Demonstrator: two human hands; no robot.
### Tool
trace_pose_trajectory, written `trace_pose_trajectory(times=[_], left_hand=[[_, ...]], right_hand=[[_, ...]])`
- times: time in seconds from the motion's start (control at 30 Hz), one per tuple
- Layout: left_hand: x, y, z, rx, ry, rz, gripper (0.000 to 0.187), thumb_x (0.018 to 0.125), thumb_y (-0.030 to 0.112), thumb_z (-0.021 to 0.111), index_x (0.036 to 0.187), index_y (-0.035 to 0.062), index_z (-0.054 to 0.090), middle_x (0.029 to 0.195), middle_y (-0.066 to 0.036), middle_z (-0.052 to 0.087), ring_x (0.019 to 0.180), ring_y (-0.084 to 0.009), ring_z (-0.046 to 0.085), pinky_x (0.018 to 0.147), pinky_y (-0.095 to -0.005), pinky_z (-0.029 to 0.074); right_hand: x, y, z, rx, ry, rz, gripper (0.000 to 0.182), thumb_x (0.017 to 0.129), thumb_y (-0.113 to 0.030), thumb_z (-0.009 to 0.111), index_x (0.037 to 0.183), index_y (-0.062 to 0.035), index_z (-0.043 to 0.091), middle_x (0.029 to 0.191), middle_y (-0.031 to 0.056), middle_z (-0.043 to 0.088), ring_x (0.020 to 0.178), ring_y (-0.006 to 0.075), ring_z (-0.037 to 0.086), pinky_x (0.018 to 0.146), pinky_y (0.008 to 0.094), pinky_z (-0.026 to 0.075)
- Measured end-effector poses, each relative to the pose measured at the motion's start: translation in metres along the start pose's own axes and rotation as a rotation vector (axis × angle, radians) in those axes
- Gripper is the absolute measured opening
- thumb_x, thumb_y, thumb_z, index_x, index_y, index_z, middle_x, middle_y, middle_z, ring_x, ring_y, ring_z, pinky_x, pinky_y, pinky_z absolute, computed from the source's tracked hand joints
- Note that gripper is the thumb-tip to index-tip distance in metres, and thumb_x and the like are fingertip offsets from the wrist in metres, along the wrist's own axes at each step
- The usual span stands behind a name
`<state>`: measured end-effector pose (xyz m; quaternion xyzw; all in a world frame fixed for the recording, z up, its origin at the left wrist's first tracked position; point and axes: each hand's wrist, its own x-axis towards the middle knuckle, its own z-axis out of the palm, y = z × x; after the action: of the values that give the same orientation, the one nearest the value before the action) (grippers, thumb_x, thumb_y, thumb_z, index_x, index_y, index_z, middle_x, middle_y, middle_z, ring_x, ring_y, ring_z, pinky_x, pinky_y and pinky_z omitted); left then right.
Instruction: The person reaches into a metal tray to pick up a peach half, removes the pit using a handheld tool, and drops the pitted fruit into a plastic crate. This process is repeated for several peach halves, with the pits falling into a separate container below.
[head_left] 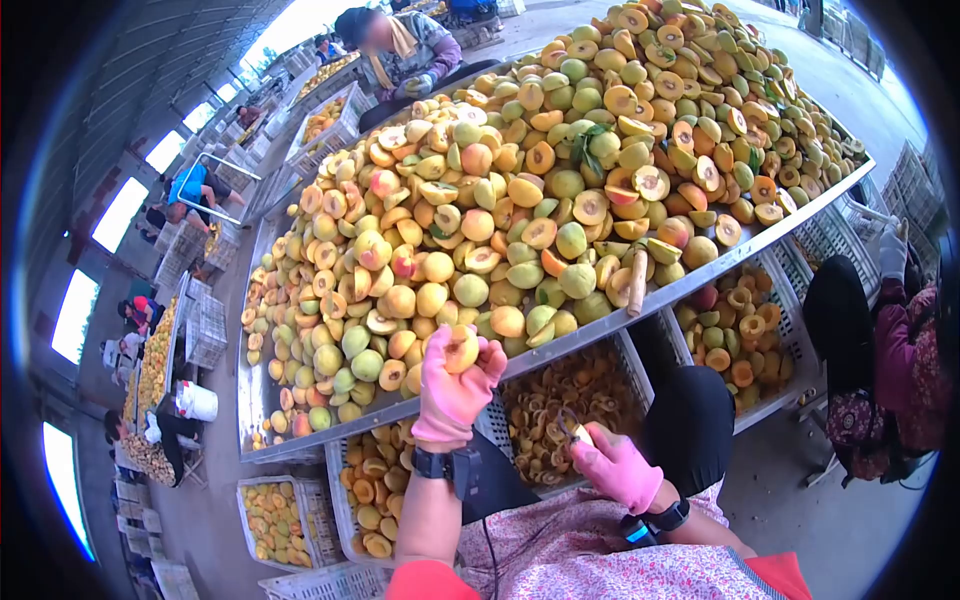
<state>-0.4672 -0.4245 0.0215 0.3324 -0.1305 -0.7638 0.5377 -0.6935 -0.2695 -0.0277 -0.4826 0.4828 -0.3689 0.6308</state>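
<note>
My left hand [458, 385], in a pink glove, is closed round a yellow peach half [461, 350] just above the metal rim of the table [560, 345]. My right hand [618, 468], also gloved in pink, grips a small tool [575, 430] with a light handle and a thin looped metal end. It is over a crate [640, 385] of pits and scraps, lower and to the right of my left hand. A big heap of whole and halved peaches [480, 230] covers the table. A wooden handle [637, 283] rests at the heap's near edge.
Below the table stand crates of halved peaches, at the left [375, 490], far left [275, 520] and right [740, 340]. A co-worker [410, 60] sits across the table; another person [900, 360] is at the right. More people and tables line the left.
</note>
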Motion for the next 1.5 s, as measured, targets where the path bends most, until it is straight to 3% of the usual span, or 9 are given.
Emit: trace_pose_trajectory(times=[0.13, 0.27, 0.63, 0.8, 0.83, 0.97, 1.13, 1.27, 1.5], left_hand=[[-0.049, -0.063, 0.009, 0.205, -0.003, 0.194, 0.044, 0.104, 0.049, 0.051, 0.122, 0.0087, 0.059, 0.118, -0.013, 0.068, 0.089, -0.0256, 0.071, 0.072, -0.0358, 0.06], [-0.073, -0.097, 0.021, 0.402, -0.066, 0.419, 0.055, 0.103, 0.056, 0.048, 0.127, 0.0068, 0.053, 0.121, -0.014, 0.064, 0.082, -0.0199, 0.067, 0.069, -0.0306, 0.057], [-0.087, -0.121, 0.038, 0.548, -0.008, 0.665, 0.062, 0.102, 0.061, 0.047, 0.128, 0.0054, 0.051, 0.117, -0.013, 0.062, 0.086, -0.0181, 0.065, 0.074, -0.0295, 0.056], [-0.083, -0.123, 0.036, 0.58, -0.03, 0.699, 0.061, 0.102, 0.06, 0.048, 0.128, 0.0054, 0.051, 0.117, -0.013, 0.062, 0.088, -0.0184, 0.065, 0.074, -0.0296, 0.056], [-0.084, -0.121, 0.037, 0.597, -0.03, 0.705, 0.062, 0.102, 0.061, 0.047, 0.128, 0.0049, 0.05, 0.117, -0.013, 0.062, 0.089, -0.0188, 0.065, 0.076, -0.0303, 0.056], [-0.078, -0.124, 0.034, 0.581, -0.008, 0.746, 0.066, 0.102, 0.064, 0.043, 0.128, 0.0034, 0.05, 0.116, -0.014, 0.063, 0.093, -0.0208, 0.065, 0.082, -0.033, 0.055], [-0.081, -0.13, 0.035, 0.718, -0.014, 0.759, 0.07, 0.102, 0.066, 0.041, 0.131, 0.0025, 0.047, 0.121, -0.014, 0.06, 0.101, -0.0217, 0.063, 0.093, -0.0362, 0.05], [-0.078, -0.123, 0.035, 0.635, -0.026, 0.672, 0.072, 0.101, 0.068, 0.039, 0.133, 0.0034, 0.046, 0.123, -0.014, 0.059, 0.098, -0.0213, 0.063, 0.085, -0.0332, 0.052], [-0.077, -0.128, 0.034, 0.656, 0.044, 0.683, 0.073, 0.102, 0.068, 0.032, 0.134, 0.0047, 0.046, 0.118, -0.013, 0.06, 0.086, -0.0184, 0.061, 0.077, -0.0309, 0.053]], right_hand=[[-0.017, -0.057, 0.012, -0.26, 0.107, -0.261, 0.024, 0.102, -0.023, 0.058, 0.113, -0.0017, 0.055, 0.077, 0.018, 0.062, 0.07, 0.0351, 0.064, 0.062, 0.0398, 0.048], [-0.015, -0.056, 0.027, -0.284, 0.156, -0.346, 0.026, 0.102, -0.024, 0.06, 0.113, -0.002, 0.053, 0.079, 0.0206, 0.063, 0.074, 0.0429, 0.064, 0.063, 0.0449, 0.049], [-0.024, -0.057, 0.022, -0.197, 0.159, -0.249, 0.024, 0.102, -0.024, 0.058, 0.11, -0.0015, 0.053, 0.08, 0.0228, 0.064, 0.073, 0.0438, 0.065, 0.059, 0.0456, 0.048], [-0.024, -0.055, 0.019, -0.129, 0.031, -0.167, 0.029, 0.104, -0.027, 0.056, 0.115, -0.0003, 0.054, 0.08, 0.0201, 0.065, 0.074, 0.0344, 0.069, 0.064, 0.0405, 0.05], [-0.025, -0.054, 0.022, -0.119, 0.021, -0.132, 0.035, 0.103, -0.034, 0.056, 0.108, -0.0003, 0.051, 0.077, 0.026, 0.063, 0.075, 0.0446, 0.067, 0.062, 0.0468, 0.049], [-0.023, -0.077, 0.005, 0.026, 0.177, -0.108, 0.03, 0.097, -0.029, 0.068, 0.108, -0.0033, 0.057, 0.08, 0.0177, 0.065, 0.074, 0.0348, 0.068, 0.064, 0.0386, 0.05], [-0.005, -0.059, 0.015, -0.181, 0.309, -0.319, 0.047, 0.09, -0.026, 0.074, 0.132, -0.0108, 0.059, 0.098, 0.0167, 0.071, 0.088, 0.0332, 0.072, 0.074, 0.0377, 0.057], [-0.02, -0.057, 0.017, -0.13, 0.108, -0.232, 0.037, 0.095, -0.039, 0.067, 0.109, -0.0058, 0.059, 0.081, 0.0186, 0.068, 0.079, 0.0387, 0.07, 0.067, 0.0431, 0.054], [-0.011, -0.046, 0.017, -0.248, 0.13, -0.147, 0.033, 0.101, -0.036, 0.059, 0.104, -0.0026, 0.055, 0.073, 0.0227, 0.063, 0.071, 0.0424, 0.067, 0.058, 0.0467, 0.049]])
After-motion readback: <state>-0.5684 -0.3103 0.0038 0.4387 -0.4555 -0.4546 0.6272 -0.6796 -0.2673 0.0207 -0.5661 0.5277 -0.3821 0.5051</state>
